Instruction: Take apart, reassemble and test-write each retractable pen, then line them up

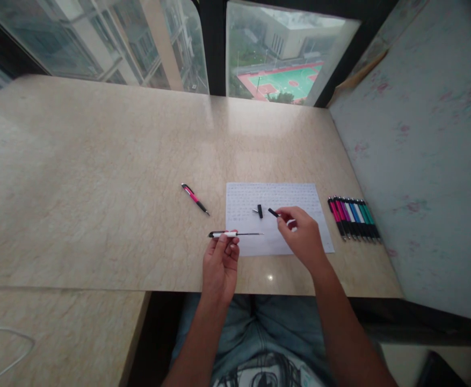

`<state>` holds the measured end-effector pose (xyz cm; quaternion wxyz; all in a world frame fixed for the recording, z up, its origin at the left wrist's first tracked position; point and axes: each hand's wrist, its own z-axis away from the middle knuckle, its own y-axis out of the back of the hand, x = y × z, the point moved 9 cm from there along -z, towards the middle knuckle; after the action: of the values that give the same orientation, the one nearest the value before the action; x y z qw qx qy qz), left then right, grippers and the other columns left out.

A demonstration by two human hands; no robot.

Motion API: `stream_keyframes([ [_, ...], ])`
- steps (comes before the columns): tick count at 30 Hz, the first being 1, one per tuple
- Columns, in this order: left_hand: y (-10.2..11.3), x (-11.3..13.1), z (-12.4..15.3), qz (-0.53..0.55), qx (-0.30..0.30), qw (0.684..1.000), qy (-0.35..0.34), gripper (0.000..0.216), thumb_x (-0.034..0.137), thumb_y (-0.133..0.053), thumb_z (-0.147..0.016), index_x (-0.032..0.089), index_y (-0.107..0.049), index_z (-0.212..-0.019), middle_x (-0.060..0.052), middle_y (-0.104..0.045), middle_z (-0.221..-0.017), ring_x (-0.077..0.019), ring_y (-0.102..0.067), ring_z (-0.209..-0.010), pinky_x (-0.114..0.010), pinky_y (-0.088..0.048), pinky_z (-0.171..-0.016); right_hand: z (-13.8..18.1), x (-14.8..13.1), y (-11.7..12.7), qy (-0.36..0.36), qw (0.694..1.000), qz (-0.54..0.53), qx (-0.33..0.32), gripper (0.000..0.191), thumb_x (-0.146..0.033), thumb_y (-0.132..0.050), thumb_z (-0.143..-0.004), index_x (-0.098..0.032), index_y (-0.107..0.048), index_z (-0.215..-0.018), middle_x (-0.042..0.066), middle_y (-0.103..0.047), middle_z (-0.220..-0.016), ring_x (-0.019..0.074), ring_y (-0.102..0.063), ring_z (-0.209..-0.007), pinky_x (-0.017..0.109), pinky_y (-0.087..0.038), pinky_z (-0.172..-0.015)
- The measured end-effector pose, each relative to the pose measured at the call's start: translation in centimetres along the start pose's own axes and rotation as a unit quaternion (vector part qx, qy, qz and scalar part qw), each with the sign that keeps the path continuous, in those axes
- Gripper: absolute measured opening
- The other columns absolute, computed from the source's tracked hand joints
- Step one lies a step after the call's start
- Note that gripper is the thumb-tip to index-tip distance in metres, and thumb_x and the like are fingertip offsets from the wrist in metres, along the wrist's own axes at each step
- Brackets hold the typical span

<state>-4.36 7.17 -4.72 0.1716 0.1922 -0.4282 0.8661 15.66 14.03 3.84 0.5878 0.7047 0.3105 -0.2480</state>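
Note:
Between the fingers of my left hand [220, 263] is a white pen barrel [230, 234] with a black clip end, lying level. A thin ink refill [251, 234] sticks out of its right end, over the paper. My right hand [299, 231] pinches a small black pen grip [273, 213] above the written sheet of paper [243, 247]. On that sheet, between the hands, lie a short black piece [260, 211] and a small silver tip [255, 210] beside it. A pink and black pen [195, 199] rests on the stone surface, left of the paper.
A row of several coloured pens [354, 219] lies side by side at the right, near the papered wall [432, 177]. Windows stand behind the stone ledge [98, 177]. A white cable [29, 344] curves over the lower surface at front left.

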Motion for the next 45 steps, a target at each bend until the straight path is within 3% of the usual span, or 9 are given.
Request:
stream_keyframes([
  [3, -0.1, 0.0, 0.0, -0.003, 0.001, 1.000, -0.003, 0.013, 0.018, -0.078, -0.075, 0.011, -0.072, -0.084, -0.006, -0.074, -0.084, -0.0082, -0.067, -0.068, -0.013, -0.054, -0.060, 1.9, -0.6, 1.7, 0.008, 0.995, -0.090, -0.036, 0.017, -0.019, -0.055, -0.089, -0.022, -0.070, -0.097, 0.006, -0.066, -0.094, 0.0182, -0.063, -0.085, 0.029, -0.053, -0.066],
  [9, 0.0, -0.3, 0.2, -0.014, -0.004, 1.000, -0.004, 0.014, 0.019, -0.078, -0.076, 0.011, -0.071, -0.086, -0.006, -0.074, -0.086, -0.0078, -0.067, -0.069, -0.013, -0.053, -0.061, 3.6, -2.5, 3.3, 0.048, 0.993, -0.098, -0.041, 0.018, -0.016, -0.058, -0.089, -0.023, -0.072, -0.100, 0.004, -0.064, -0.091, 0.0171, -0.063, -0.084, 0.031, -0.052, -0.071],
  [24, -1.1, -2.0, 1.3, -0.057, -0.040, 0.997, 0.017, 0.022, 0.021, -0.080, -0.074, 0.014, -0.070, -0.091, -0.005, -0.074, -0.090, -0.0079, -0.068, -0.071, -0.015, -0.053, -0.065, 3.4, -4.9, 0.2, 0.080, 0.987, -0.116, -0.080, 0.019, -0.015, -0.056, -0.089, -0.023, -0.068, -0.101, 0.004, -0.065, -0.088, 0.0167, -0.062, -0.079, 0.031, -0.053, -0.070],
  [29, -1.1, -2.2, 1.3, -0.063, -0.039, 0.997, 0.019, 0.022, 0.022, -0.080, -0.073, 0.014, -0.070, -0.091, -0.005, -0.073, -0.090, -0.0080, -0.068, -0.072, -0.014, -0.053, -0.065, 3.3, -4.8, 0.2, 0.075, 0.989, -0.106, -0.068, 0.013, -0.016, -0.057, -0.090, -0.023, -0.068, -0.092, 0.004, -0.067, -0.086, 0.0172, -0.063, -0.079, 0.031, -0.052, -0.070],
  [37, -1.2, -1.9, 1.4, -0.076, -0.042, 0.996, 0.006, 0.024, 0.023, -0.082, -0.072, 0.015, -0.070, -0.091, -0.005, -0.074, -0.092, -0.0080, -0.068, -0.072, -0.015, -0.054, -0.066, 3.4, -5.1, 0.2, 0.092, 0.987, -0.106, -0.074, 0.014, -0.016, -0.058, -0.091, -0.022, -0.070, -0.093, 0.004, -0.068, -0.086, 0.0170, -0.064, -0.080, 0.030, -0.052, -0.072],
  [42, -1.4, -2.1, 1.5, -0.079, -0.048, 0.996, 0.008, 0.026, 0.024, -0.082, -0.072, 0.015, -0.070, -0.093, -0.005, -0.074, -0.094, -0.0084, -0.069, -0.074, -0.015, -0.054, -0.067, 3.5, -4.5, 0.3, 0.078, 0.990, -0.100, -0.057, 0.012, -0.020, -0.060, -0.090, -0.023, -0.070, -0.096, 0.004, -0.069, -0.085, 0.0169, -0.065, -0.077, 0.030, -0.053, -0.071],
  [45, -1.4, -2.3, 1.6, -0.086, -0.054, 0.995, 0.011, 0.026, 0.024, -0.081, -0.073, 0.015, -0.069, -0.095, -0.006, -0.074, -0.095, -0.0089, -0.069, -0.074, -0.015, -0.054, -0.067, 3.7, -3.5, 0.2, 0.031, 0.992, -0.106, -0.053, 0.015, -0.027, -0.059, -0.092, -0.022, -0.069, -0.101, 0.002, -0.070, -0.078, 0.0154, -0.065, -0.067, 0.029, -0.052, -0.066],
])
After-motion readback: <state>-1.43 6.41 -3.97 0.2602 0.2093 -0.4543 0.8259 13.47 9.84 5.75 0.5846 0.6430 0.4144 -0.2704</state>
